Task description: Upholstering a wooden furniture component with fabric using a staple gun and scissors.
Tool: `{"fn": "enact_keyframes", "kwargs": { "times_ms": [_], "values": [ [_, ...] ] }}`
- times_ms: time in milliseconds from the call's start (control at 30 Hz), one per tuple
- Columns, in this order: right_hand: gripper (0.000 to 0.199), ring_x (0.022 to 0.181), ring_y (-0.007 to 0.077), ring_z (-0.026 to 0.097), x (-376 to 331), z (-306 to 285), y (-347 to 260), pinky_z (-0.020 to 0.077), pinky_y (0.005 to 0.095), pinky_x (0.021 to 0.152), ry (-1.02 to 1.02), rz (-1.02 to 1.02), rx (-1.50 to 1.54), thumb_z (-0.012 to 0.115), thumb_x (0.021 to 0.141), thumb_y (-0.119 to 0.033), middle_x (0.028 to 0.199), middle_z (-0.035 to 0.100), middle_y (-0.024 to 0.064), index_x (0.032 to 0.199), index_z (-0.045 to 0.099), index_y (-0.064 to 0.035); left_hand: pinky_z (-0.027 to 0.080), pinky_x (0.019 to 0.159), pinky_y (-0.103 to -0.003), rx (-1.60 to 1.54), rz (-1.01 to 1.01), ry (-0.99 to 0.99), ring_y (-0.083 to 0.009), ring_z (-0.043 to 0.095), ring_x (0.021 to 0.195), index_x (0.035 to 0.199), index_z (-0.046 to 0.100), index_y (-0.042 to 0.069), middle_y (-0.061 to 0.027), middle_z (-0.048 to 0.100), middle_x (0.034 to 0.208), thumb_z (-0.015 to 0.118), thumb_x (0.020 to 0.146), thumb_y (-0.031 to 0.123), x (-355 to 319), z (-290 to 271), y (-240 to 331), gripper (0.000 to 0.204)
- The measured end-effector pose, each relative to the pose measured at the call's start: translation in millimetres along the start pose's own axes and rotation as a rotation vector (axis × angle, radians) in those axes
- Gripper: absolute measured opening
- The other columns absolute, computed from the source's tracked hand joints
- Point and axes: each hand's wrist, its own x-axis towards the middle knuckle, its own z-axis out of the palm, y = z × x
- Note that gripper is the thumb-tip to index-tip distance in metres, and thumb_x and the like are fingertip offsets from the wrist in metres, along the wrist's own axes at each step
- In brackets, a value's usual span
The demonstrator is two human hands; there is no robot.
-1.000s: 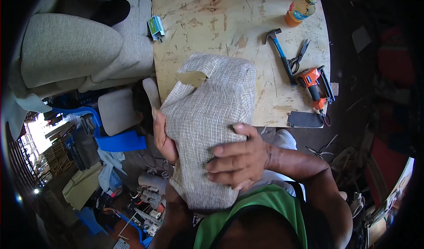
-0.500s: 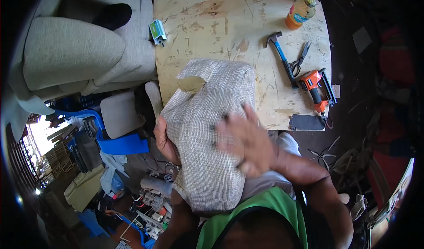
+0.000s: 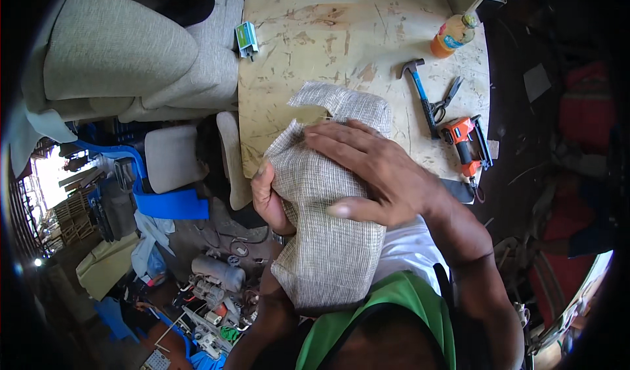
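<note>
A padded piece covered in grey-beige woven fabric point(image 3: 331, 255) rests between my body and the table's near edge. At its left edge the fabric hangs loose, with a curved gap near the far end. My left hand point(image 3: 269, 199) grips that left side, thumb up along the edge and the other fingers mostly hidden behind it. Across the top lies my right hand point(image 3: 377, 166), palm down with its fingers stretched toward the gap and the thumb apart. What is under the cover cannot be made out.
On the wooden table point(image 3: 295, 55) lie a claw hammer point(image 3: 421, 97), scissors point(image 3: 447, 99), an orange staple gun point(image 3: 466, 143) and a small green-and-white box point(image 3: 247, 40). A bottle of orange liquid point(image 3: 451, 36) stands farther back. A grey upholstered sofa point(image 3: 118, 48) borders the left; tools clutter the floor.
My right hand has moved up and left and now lies flat on the fabric. The padded piece has turned a little, and the view has shifted slightly.
</note>
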Motion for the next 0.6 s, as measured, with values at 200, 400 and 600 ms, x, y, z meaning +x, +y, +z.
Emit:
{"fn": "enact_keyframes", "kwargs": {
  "times_ms": [200,400,600],
  "values": [
    [0.085,0.133,0.0399,0.042,2,5,-8,0.0284,0.0493,0.114,-0.031,0.008,-0.033,0.064,0.083,-0.055,0.141,0.045,0.0258,0.140,0.041,0.0033,0.031,0.113,-0.045,0.030,0.080,0.008,-0.0308,0.044,0.132,0.145,0.036,-0.001,-0.0170,0.043,0.146,0.034,0.096,0.060,12,-9,7,0.079],
    [0.084,0.133,0.0380,0.043,0,3,-7,0.0294,0.0484,0.114,-0.007,0.038,-0.035,0.062,0.084,-0.057,0.140,0.047,0.0257,0.140,0.042,0.0028,0.043,0.100,-0.037,0.474,0.188,-0.137,-0.0212,0.057,0.114,0.126,0.056,-0.005,-0.0128,0.060,0.125,0.054,0.098,0.044,-13,7,26,0.056],
    [0.062,0.139,0.0342,0.037,-32,26,38,0.0133,0.0523,0.117,0.301,0.120,0.242,0.032,0.098,-0.045,0.143,0.046,0.0203,0.140,0.045,-0.0013,0.045,0.076,-0.029,0.837,0.236,0.079,-0.0105,0.056,0.086,0.109,0.067,-0.004,-0.0057,0.068,0.096,0.056,0.099,0.036,1,-4,23,0.042]
  ]
}}
